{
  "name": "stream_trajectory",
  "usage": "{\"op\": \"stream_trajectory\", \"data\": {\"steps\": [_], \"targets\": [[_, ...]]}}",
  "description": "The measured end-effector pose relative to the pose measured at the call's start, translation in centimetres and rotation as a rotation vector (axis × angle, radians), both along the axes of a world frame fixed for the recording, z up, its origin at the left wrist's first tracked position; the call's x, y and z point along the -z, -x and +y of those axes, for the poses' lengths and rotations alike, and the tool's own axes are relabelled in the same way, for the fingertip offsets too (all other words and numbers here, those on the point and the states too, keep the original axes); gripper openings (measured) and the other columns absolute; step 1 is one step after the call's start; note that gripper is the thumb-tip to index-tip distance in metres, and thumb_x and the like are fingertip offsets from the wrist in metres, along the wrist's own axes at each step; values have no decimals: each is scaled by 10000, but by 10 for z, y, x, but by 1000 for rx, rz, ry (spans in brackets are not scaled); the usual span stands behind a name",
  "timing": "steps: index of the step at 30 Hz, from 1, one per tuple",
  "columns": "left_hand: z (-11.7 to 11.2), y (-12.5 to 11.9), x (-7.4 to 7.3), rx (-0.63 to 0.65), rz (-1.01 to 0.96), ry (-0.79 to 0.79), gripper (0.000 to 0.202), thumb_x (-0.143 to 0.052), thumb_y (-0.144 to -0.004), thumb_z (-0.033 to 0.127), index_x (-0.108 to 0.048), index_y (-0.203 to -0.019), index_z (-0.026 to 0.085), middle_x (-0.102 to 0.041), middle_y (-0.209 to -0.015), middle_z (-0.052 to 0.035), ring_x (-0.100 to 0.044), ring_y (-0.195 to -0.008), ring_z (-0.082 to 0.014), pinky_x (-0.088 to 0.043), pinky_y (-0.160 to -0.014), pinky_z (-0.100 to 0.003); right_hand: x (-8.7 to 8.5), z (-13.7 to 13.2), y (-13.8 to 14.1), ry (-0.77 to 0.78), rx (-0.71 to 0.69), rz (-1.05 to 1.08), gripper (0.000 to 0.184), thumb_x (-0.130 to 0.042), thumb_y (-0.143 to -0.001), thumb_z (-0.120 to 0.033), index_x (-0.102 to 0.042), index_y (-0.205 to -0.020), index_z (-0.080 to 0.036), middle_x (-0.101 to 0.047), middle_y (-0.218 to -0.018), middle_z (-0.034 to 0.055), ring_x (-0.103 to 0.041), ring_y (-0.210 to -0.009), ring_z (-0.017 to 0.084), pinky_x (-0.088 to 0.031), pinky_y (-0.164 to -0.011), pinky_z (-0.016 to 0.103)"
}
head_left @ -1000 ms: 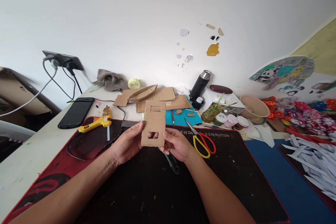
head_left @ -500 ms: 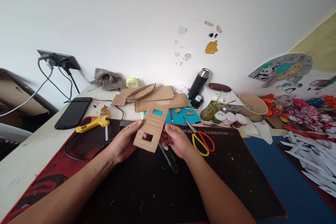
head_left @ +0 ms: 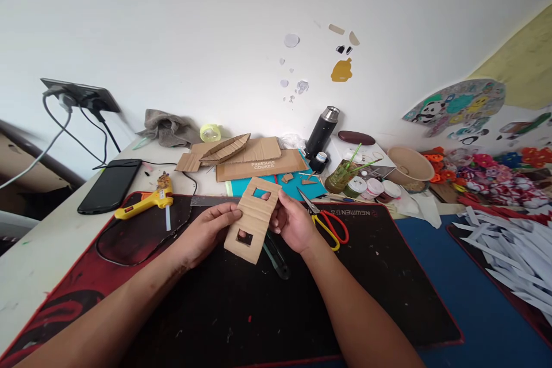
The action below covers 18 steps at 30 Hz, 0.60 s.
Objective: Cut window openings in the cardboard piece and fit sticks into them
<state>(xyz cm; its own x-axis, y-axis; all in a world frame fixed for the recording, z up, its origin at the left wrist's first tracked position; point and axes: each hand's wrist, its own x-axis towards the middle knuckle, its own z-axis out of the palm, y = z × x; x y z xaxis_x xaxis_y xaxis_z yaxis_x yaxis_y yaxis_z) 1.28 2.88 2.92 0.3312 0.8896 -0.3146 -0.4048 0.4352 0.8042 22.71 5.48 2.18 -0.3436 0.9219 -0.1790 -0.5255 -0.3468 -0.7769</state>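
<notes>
Both hands hold a brown cardboard piece (head_left: 254, 215) with two small rectangular cut-outs, tilted above the black and red desk mat (head_left: 215, 299). My left hand (head_left: 207, 233) grips its left edge, fingers curled under it. My right hand (head_left: 293, 221) pinches its upper right edge. A dark green utility knife (head_left: 276, 256) lies on the mat just under the piece. Yellow and red scissors (head_left: 328, 221) lie right of my right hand.
A yellow glue gun (head_left: 146, 201) and a black phone (head_left: 110, 185) lie to the left. Cardboard sheets (head_left: 254, 161), a black flask (head_left: 321, 129), paint pots (head_left: 371, 187) and a paper bowl (head_left: 409, 167) sit behind. White paper strips (head_left: 509, 247) are piled at right.
The cardboard piece turned from upright to tilted and came lower toward the mat. My right hand shifted from its lower edge to its upper right edge. The view drifted slightly.
</notes>
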Motion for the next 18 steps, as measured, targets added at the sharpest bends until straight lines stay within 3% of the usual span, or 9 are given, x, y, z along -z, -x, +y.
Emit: {"op": "stream_trajectory", "data": {"steps": [6, 13, 18], "targets": [[3, 0, -5, -66, 3, -120, 435, -937, -775, 545, -847, -985, 175, -831, -1025, -114, -755, -921, -261, -605, -860, -343, 0, -3, 0, -3, -43, -28, 523, -896, -774, -665, -787, -894, -169, -593, -626, -15, -481, -500, 106, -322, -419, 227], [4, -2, -5, -88, 36, -68, 413, -958, -745, 535, -777, -820, 172, -789, -852, -64, -705, -777, -196, -574, -755, -281, -3, -11, 6, -39, -191, -67, 540, -895, -776, -655, -816, -949, -150, -600, -622, -8, -495, -488, 105, -317, -391, 214], [3, 0, -3, -85, 77, -93, 451, -945, -745, 564, -719, -779, 175, -733, -794, -35, -661, -731, -178, -554, -709, -277, -3, -10, 7, -21, -177, -78, 527, -917, -758, -641, -806, -938, -158, -592, -614, -17, -501, -483, 99, -315, -388, 200]]}}
